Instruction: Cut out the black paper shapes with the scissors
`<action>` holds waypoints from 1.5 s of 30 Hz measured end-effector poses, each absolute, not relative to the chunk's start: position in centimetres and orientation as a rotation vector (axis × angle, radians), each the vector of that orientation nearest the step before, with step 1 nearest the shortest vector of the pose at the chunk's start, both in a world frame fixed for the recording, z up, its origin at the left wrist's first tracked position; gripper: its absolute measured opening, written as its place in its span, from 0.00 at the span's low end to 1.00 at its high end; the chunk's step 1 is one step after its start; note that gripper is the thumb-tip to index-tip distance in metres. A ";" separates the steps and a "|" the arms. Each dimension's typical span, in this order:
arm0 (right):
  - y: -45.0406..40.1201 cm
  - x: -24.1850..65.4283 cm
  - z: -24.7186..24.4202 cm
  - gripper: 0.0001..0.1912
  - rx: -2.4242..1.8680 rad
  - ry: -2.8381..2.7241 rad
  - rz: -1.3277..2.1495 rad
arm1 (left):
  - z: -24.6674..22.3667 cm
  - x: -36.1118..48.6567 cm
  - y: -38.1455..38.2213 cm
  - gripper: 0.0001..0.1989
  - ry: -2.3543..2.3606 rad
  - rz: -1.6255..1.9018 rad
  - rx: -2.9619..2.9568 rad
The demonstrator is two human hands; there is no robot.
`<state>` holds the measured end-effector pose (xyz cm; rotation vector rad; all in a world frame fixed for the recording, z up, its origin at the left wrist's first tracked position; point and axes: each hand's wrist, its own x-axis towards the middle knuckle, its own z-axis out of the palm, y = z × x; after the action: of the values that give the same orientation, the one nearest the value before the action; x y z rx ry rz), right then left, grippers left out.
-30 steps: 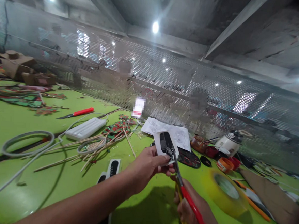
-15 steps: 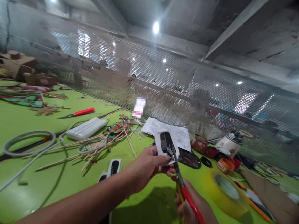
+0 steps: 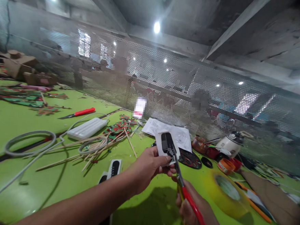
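My left hand (image 3: 148, 165) pinches a white card piece with a black printed shape (image 3: 166, 142) between thumb and fingers, raised above the green table. My right hand (image 3: 193, 204) is closed round the handles of a pair of scissors (image 3: 192, 206), one red and one yellow. The scissor blades meet the card's lower right edge, beside my left fingertips. Under my left forearm lie other white pieces with black shapes (image 3: 114, 168), partly hidden by the arm.
Right of my hands stand a yellow tape roll (image 3: 228, 193), an orange-handled cutter (image 3: 258, 209) and small paint jars (image 3: 225, 165). Printed paper (image 3: 171, 133) lies ahead. Leftward are thin wooden sticks (image 3: 92, 156), a white power strip (image 3: 87, 128), a red-handled knife (image 3: 84, 112) and a coiled cable (image 3: 29, 145).
Almost nothing differs. Both hands, the card and the scissors stay in nearly the same place.
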<state>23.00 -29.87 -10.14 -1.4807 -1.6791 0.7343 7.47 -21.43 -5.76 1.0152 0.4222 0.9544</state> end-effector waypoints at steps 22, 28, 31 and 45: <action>-29.9 22.8 -10.2 0.48 -1.503 -1.503 0.896 | -5.9 7.6 -21.5 0.07 0.410 0.964 0.995; -30.1 22.8 -10.1 0.50 -1.509 -1.496 0.930 | -5.8 7.6 -21.5 0.06 0.423 0.956 1.014; -30.2 22.8 -10.1 0.48 -1.511 -1.519 0.928 | -5.8 7.5 -21.4 0.06 0.430 0.958 1.007; -30.4 23.0 -10.1 0.42 -1.516 -1.505 0.884 | -5.9 7.5 -21.2 0.06 0.432 0.942 0.967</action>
<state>22.98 -30.35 -10.07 -1.5161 -1.5054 0.8842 7.47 -21.18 -5.92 0.9672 0.4317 0.9421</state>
